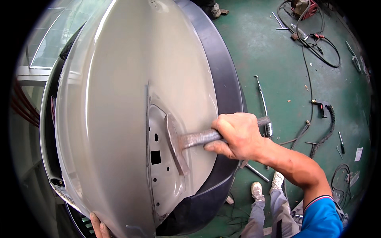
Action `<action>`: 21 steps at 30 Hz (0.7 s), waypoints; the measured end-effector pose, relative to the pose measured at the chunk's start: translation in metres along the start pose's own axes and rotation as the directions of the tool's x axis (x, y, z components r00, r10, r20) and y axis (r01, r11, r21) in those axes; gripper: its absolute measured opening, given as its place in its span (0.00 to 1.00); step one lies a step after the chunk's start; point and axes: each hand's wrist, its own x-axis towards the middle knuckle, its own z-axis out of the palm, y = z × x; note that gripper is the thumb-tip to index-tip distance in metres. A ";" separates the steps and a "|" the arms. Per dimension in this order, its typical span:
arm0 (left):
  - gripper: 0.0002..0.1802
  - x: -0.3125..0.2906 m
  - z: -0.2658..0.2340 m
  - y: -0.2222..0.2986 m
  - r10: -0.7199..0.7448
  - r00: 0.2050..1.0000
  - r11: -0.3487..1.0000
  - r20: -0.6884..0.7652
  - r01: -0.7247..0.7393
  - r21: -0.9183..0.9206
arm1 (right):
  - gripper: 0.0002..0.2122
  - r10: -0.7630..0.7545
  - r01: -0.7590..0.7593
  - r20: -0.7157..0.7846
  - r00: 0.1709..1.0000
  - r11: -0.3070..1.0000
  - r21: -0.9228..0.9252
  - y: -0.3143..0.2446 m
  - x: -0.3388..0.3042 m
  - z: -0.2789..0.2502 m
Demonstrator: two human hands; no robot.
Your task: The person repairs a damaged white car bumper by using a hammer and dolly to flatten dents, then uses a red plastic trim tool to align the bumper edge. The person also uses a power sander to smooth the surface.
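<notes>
My right hand [240,135] is closed around the dark handle of a body hammer [198,138]. The hammer's long, narrow steel head [175,143] lies over the recessed part of a beige car tailgate [182,79]; whether it touches the metal I cannot tell. Around it, the recess [160,174] has a square opening and several small holes. At the lower left, the fingers of my left hand [99,227] lie against the tailgate's edge, with the rest of that hand out of sight.
A dark plastic bumper [228,79] curves along the tailgate's right side. On the green floor [274,51] lie a slide-hammer-like rod [261,93], a black-hosed torch [323,109], coiled cables [337,47] and a T-shaped tool [256,171]. Another person's shoe [215,10] shows at the top.
</notes>
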 end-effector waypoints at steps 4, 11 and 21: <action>0.56 0.002 -0.001 0.001 -0.005 1.000 1.000 0.007 0.004 0.022 | 0.23 -0.077 0.078 -0.038 0.996 0.996 0.035 -0.007 0.011 -0.009; 0.57 0.000 0.002 0.001 -0.035 0.999 0.999 -0.016 0.035 -0.015 | 0.24 -0.052 0.052 -0.016 0.999 0.998 0.048 -0.008 0.011 -0.006; 0.57 -0.001 0.010 0.003 -0.071 0.995 0.996 -0.063 0.067 -0.063 | 0.24 -0.001 0.001 0.020 1.000 0.999 0.036 -0.018 -0.002 -0.007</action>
